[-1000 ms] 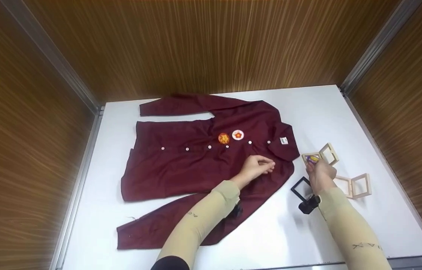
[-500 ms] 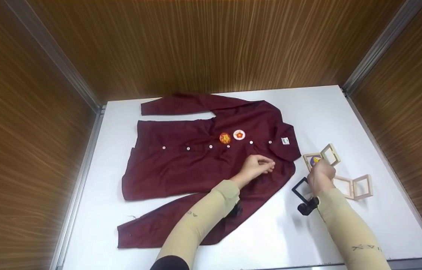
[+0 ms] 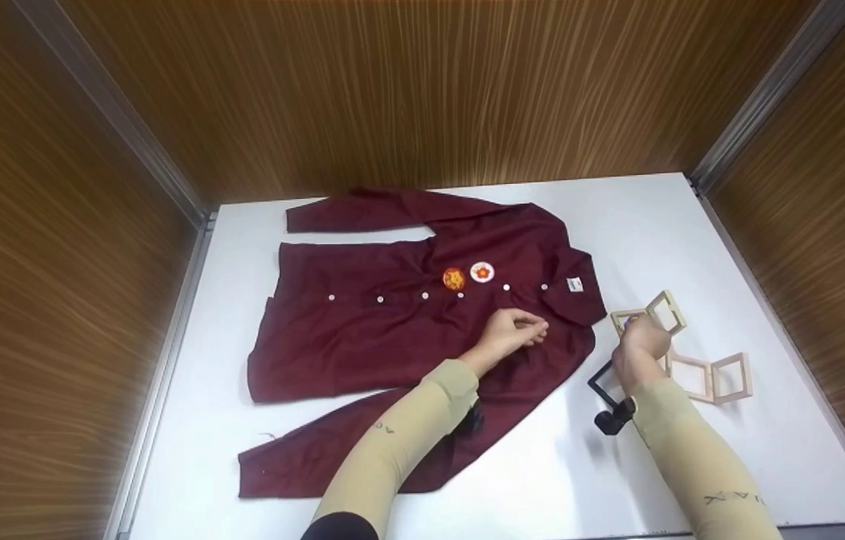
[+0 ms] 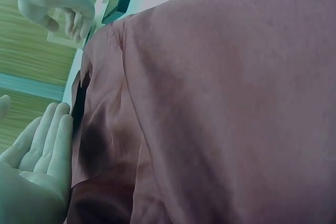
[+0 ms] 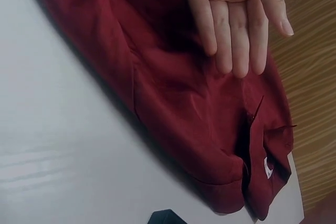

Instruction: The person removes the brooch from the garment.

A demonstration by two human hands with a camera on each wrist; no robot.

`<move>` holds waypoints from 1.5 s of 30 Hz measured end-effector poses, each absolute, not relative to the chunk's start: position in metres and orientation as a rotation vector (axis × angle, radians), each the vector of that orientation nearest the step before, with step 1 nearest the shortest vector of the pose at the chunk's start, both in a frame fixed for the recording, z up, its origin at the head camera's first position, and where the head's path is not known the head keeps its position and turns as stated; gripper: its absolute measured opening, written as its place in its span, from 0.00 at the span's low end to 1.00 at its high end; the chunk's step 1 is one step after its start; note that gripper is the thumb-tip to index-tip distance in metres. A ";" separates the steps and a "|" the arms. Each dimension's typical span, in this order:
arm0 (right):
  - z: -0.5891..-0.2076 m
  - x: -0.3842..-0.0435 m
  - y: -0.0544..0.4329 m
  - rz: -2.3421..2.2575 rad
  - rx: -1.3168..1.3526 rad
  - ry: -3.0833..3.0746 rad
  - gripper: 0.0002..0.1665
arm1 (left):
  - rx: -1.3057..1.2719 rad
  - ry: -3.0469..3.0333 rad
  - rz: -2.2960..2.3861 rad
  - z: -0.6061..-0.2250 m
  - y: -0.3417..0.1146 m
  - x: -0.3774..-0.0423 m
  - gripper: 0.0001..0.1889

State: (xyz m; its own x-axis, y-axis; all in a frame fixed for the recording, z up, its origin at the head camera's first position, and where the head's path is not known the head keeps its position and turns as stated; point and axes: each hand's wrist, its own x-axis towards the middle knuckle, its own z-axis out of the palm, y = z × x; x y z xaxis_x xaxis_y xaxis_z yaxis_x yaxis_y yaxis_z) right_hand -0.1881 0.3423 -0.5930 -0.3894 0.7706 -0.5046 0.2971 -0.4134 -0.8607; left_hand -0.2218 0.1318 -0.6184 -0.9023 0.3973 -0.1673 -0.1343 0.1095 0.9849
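Note:
A maroon button shirt (image 3: 362, 337) lies spread with its collar to the right. An orange-and-yellow round badge (image 3: 453, 279) and a white badge with a red flower (image 3: 482, 271) sit on its front. Over the chest, near the collar, hovers my left hand (image 3: 512, 334), holding nothing; its fingers look nearly straight in the right wrist view. My right hand (image 3: 643, 346) reaches over a hinged wooden display frame (image 3: 615, 325). Inside that frame a purple-and-yellow badge (image 3: 632, 320) is mostly covered by the hand. I cannot tell whether the right fingertips grip the badge.
A second opened, paler wooden frame (image 3: 711, 379) stands to the right of my right hand. A black frame (image 3: 602, 390) lies just left of my right wrist, partly hidden. Brown wood-grain panels (image 3: 422, 90) wall the white table (image 3: 527, 480) at the back and sides.
My right hand shifts slightly over the wooden frame; the purple badge, showing more fully half a second ago, is now mostly covered. My left hand stays nearly still while the head view shifts a little.

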 end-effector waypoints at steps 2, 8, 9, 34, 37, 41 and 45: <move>-0.594 -0.189 0.341 1.912 -1.427 -1.440 0.12 | 0.249 2.002 1.843 -0.619 0.131 -0.222 0.09; -0.595 -0.190 0.335 2.051 -1.294 -1.399 0.12 | 0.236 2.005 1.851 -0.622 0.128 -0.222 0.09; -0.595 -0.191 0.333 2.060 -1.284 -1.406 0.11 | 0.237 2.004 1.854 -0.622 0.128 -0.222 0.09; -0.602 -0.205 0.314 2.104 -1.023 -1.815 0.08 | 0.219 2.009 1.875 -0.622 0.116 -0.227 0.10; -0.600 -0.209 0.312 2.124 -1.000 -1.846 0.07 | 0.222 2.019 1.877 -0.620 0.114 -0.229 0.10; -0.596 -0.213 0.310 2.190 -0.958 -1.876 0.05 | 0.231 2.046 1.869 -0.619 0.111 -0.232 0.10; -0.589 -0.215 0.308 2.278 -0.903 -1.903 0.05 | 0.260 2.067 1.866 -0.618 0.107 -0.236 0.10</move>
State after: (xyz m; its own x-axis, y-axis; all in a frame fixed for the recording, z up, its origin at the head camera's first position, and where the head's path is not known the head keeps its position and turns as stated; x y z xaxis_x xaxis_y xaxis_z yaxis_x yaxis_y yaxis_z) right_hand -0.2147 0.3080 -0.5888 -0.8298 0.3860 -0.4031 0.3280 -0.2471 -0.9118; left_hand -0.2361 0.1068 -0.6176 -0.9242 0.3592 -0.1295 -0.0923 0.1191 0.9886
